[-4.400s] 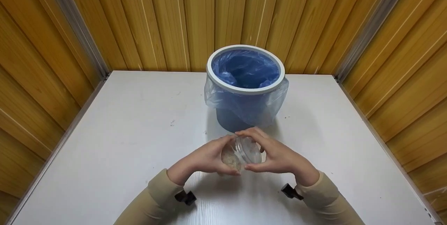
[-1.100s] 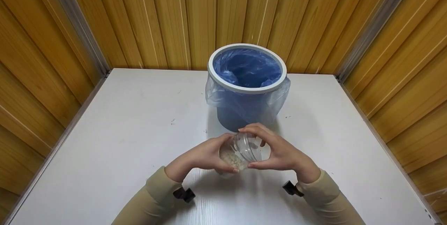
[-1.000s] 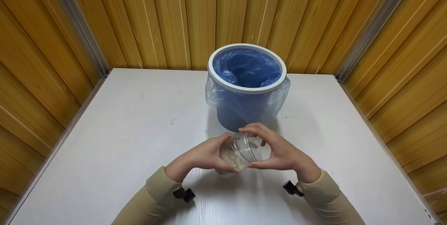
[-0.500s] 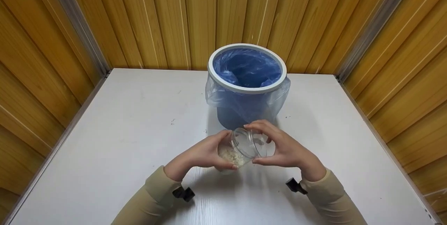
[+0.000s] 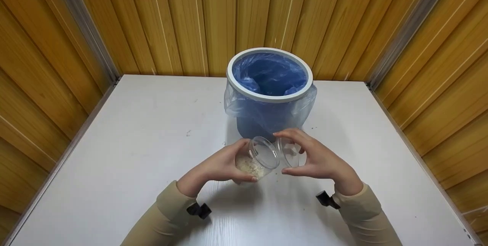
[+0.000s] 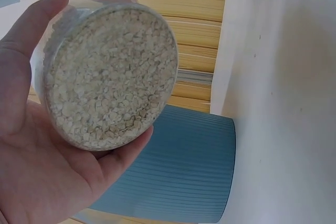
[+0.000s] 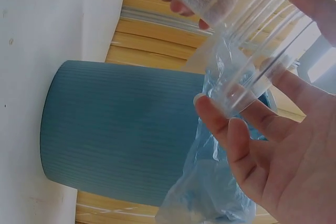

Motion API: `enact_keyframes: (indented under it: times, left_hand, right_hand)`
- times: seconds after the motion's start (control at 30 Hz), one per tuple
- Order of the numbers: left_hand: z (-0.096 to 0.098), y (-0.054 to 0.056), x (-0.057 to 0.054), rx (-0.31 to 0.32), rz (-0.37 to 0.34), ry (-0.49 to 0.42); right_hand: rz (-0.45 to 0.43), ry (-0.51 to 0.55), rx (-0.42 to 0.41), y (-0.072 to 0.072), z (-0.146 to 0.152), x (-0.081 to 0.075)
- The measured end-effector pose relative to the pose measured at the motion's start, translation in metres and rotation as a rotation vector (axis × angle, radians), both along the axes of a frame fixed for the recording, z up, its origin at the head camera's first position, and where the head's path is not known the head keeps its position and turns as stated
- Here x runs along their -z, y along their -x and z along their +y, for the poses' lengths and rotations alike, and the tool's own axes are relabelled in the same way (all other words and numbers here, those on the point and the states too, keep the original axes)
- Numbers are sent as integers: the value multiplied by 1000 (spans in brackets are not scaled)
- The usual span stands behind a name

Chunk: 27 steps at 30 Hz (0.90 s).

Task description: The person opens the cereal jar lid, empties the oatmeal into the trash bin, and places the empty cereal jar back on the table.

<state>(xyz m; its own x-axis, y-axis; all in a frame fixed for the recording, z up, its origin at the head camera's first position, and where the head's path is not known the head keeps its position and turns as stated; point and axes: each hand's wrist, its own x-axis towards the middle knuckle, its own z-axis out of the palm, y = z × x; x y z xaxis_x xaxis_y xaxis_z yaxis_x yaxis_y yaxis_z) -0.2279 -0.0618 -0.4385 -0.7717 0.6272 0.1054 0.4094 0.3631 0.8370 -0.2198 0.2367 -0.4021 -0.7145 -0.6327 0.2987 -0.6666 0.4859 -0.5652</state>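
My left hand grips a clear plastic jar around its side, the jar tilted with its uncovered mouth facing up and to the right. Pale oat flakes fill its lower part and press against the base in the left wrist view. Between thumb and fingers, my right hand pinches a clear lid by its edge. The lid stands on its side just right of the jar's mouth, with a narrow gap between them in the head view. Both hands are in front of the bin.
A blue bin with a white rim ring and a clear bag liner hanging over it stands at the back middle of the white table. Wood-patterned walls enclose the table. Small crumbs lie on its top.
The lid has come off the jar's mouth and moved right with my right hand. The jar, in my left hand, has shifted slightly up and left, its round opening now showing.
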Motion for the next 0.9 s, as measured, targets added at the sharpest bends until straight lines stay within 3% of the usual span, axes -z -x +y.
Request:
enact_keyframes:
  times: [0.53,0.9]
  left_hand:
    - [-8,2,-8,-32,-21,-50]
    - [-17,3,-16,-70,-10,-65]
  right_hand:
    - [-76,-73,160,12,28,-4]
    - [-156,-138,201,27,44,3]
